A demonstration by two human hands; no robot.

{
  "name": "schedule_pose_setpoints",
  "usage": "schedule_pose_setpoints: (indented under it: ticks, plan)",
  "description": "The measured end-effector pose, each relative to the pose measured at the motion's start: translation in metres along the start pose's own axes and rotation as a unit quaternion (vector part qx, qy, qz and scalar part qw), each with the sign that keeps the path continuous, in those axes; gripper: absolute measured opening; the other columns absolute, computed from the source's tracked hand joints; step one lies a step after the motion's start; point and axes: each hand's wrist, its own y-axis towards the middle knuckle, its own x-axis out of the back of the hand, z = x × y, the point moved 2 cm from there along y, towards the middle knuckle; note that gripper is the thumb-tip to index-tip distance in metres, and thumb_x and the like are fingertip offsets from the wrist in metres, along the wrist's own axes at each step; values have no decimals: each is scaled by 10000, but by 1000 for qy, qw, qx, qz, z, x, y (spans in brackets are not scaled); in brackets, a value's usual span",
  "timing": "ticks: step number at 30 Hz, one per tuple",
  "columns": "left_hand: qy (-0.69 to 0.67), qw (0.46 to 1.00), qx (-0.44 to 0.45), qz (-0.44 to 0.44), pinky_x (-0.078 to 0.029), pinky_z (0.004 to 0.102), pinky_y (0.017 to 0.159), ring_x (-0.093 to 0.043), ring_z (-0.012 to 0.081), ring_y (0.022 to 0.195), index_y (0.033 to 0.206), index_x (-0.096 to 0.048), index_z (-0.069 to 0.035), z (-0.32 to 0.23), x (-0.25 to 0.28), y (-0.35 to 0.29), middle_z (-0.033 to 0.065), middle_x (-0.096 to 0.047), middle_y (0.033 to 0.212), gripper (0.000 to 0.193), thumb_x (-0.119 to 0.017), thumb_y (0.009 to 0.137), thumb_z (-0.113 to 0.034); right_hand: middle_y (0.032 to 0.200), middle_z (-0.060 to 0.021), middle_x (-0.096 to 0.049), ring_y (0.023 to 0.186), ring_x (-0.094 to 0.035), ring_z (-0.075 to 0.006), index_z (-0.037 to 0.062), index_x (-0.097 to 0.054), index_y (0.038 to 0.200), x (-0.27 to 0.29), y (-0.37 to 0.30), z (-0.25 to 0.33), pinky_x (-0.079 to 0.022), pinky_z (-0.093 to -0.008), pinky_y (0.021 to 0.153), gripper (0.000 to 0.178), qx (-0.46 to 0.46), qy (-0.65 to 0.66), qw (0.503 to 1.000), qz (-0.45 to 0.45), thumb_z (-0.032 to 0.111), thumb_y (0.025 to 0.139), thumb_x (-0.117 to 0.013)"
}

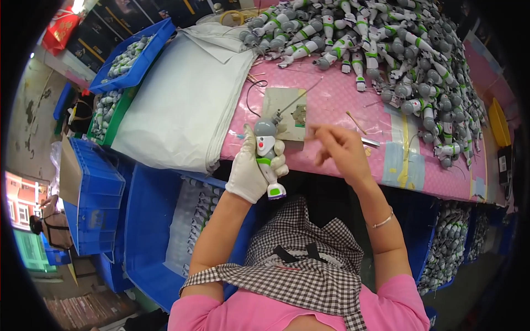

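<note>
My left hand (251, 171), in a white glove, is wrapped round a toy arm (265, 144). The toy arm is white and grey with green bands, a red dot and a grey ball at its upper end. A thin black wire (248, 99) loops away from the ball, and a thin rod (301, 95) slants up beside it. Just past the ball lies a flat metal plate (270, 99) with a small metal fitting (298, 116) on it. My bare right hand (342, 151) hovers at the table's front edge, right of the plate. Its fingers are apart, slightly blurred, with nothing visible in them.
A large heap of similar toy arms (397, 49) covers the back right of the pink table (331, 83). White sheets (182, 105) are stacked at left. Blue bins (143, 237) stand below and beside the table. A metal tool (370, 142) and a thin stick (356, 122) lie right of the plate.
</note>
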Motion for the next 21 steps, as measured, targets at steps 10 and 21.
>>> schedule_pose_setpoints:
  ticks: [10, 21]
  plan:
    - [201, 980, 3, -15, -443, 260, 565, -525, 119, 619, 1093, -503, -36, 25, 15, -32, 40, -547, 788, 450, -451, 938, -455, 921, -96, -634, 517, -581, -117, -10, -596, 1091, 0, 12, -6, -486, -214, 485, 260, -34, 295, 949, -108, 164, 898, -577]
    - [343, 930, -83, -105, -510, 277, 707, -604, 134, 784, 1053, -516, 0, 10, -7, -11, 59, -591, 898, 282, -582, 908, -232, 673, 14, -537, 633, -429, -81, -28, -631, 803, 11, 52, -26, -344, -249, 587, 227, 56, -247, 967, -35, 169, 842, -525]
